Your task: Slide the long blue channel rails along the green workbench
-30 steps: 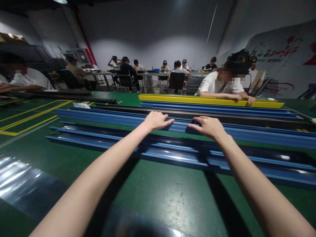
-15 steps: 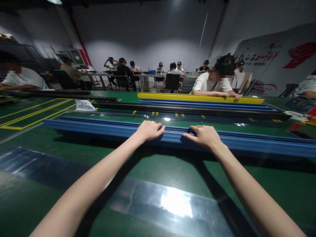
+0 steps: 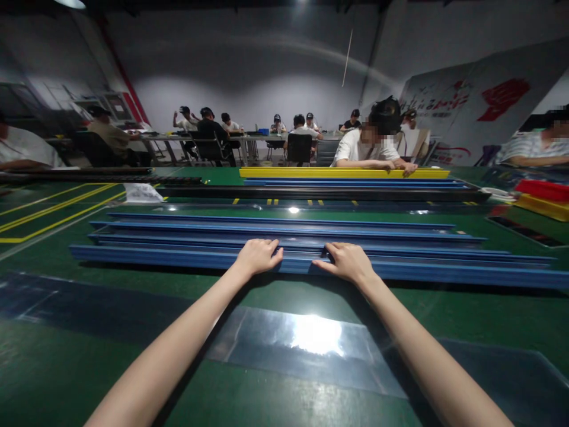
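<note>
A long blue channel profile [image 3: 296, 265] lies crosswise in front of me, its near wall towards me. My left hand [image 3: 259, 257] grips it left of the middle, thumb on the near side and fingers over the top edge. In the same way, my right hand [image 3: 349, 261] is closed round it a short way to the right. The fingertips of both hands are partly hidden in the channel. Just behind it lie more long blue profiles [image 3: 178, 225], roughly parallel to it.
Farther back are a black rail [image 3: 311, 193] and a yellow profile [image 3: 311, 172], with a co-worker's hands [image 3: 402, 166] on the yellow one. Clear film [image 3: 267, 335] covers part of the green table [image 3: 311, 409]. White crumpled paper [image 3: 141, 193] lies left; red and yellow trays [image 3: 544, 198] stand right.
Both hands have brought the blue profile down and nearer to me, still gripping it. The blue profiles behind it now show. My view has turned slightly right.
</note>
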A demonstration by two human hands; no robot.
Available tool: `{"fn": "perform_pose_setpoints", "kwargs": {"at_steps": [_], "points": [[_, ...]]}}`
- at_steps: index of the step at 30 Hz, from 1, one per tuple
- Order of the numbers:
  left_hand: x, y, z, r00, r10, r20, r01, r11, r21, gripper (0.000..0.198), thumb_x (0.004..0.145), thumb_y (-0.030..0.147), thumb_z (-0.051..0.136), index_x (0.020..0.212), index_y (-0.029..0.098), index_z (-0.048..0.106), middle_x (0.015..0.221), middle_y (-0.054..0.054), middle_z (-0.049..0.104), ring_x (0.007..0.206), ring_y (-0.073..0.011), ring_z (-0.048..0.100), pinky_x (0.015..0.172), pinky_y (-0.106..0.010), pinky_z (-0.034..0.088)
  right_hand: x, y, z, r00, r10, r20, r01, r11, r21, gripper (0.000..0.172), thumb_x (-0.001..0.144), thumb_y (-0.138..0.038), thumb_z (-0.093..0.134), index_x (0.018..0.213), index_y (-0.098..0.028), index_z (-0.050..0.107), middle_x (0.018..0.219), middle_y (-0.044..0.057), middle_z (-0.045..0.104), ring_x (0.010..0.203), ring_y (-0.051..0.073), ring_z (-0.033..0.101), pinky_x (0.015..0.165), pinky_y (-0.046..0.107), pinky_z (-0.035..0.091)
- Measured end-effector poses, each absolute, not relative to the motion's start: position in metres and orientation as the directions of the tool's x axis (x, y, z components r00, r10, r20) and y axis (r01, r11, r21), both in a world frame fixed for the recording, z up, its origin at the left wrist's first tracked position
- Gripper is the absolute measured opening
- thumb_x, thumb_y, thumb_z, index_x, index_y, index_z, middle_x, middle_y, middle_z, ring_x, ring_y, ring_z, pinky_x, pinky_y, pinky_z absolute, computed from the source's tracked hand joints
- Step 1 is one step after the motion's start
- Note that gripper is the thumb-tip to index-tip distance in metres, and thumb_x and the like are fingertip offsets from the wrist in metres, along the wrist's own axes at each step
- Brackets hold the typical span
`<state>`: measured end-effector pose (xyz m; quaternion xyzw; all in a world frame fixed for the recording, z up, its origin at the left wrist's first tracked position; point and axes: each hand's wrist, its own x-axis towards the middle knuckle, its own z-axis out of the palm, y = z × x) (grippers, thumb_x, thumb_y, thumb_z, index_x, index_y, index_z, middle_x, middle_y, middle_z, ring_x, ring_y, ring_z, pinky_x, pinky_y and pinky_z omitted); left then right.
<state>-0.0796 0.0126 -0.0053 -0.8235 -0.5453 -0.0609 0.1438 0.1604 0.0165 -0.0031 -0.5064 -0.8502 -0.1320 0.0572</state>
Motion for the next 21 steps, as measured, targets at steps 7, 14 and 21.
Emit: {"fn": "perform_pose_setpoints", "kwargs": {"at_steps": [7,14,21], "points": [[-0.09,0.009,-0.026,0.429,0.852,0.3,0.903,-0.395,-0.17,0.039,0.087,0.034,0.029,0.095,0.013,0.061,0.086,-0.012,0.067,0.08,-0.0229,0.063,0.068,-0.031,0.046,0.153,0.011,-0.024,-0.507,0.808,0.299,0.862,0.484,0.155,0.064,0.081,-0.066,0.024,0.086,-0.014,0.061,0.083,0.011,0.065,0.075,0.021,0.06,0.065,0.028,0.035],[-0.093,0.005,-0.032,0.442,0.832,0.336,0.897,-0.418,-0.144,0.036,0.085,0.032,0.031,0.095,0.013,0.06,0.083,-0.012,0.066,0.08,-0.0232,0.062,0.072,-0.033,0.046,0.151,0.007,-0.031,-0.515,0.784,0.348,0.856,0.493,0.155,0.066,0.08,-0.066,0.025,0.091,-0.012,0.061,0.083,0.012,0.064,0.077,0.021,0.058,0.069,0.029,0.034],[-0.092,-0.001,-0.035,0.415,0.83,0.373,0.908,-0.405,-0.108,0.037,0.084,0.033,0.031,0.098,0.013,0.059,0.084,-0.013,0.065,0.081,-0.023,0.061,0.073,-0.033,0.045,0.153,0.001,-0.037,-0.53,0.758,0.379,0.845,0.509,0.164,0.07,0.079,-0.067,0.028,0.103,-0.01,0.06,0.086,0.014,0.063,0.078,0.022,0.057,0.07,0.029,0.032]]}}
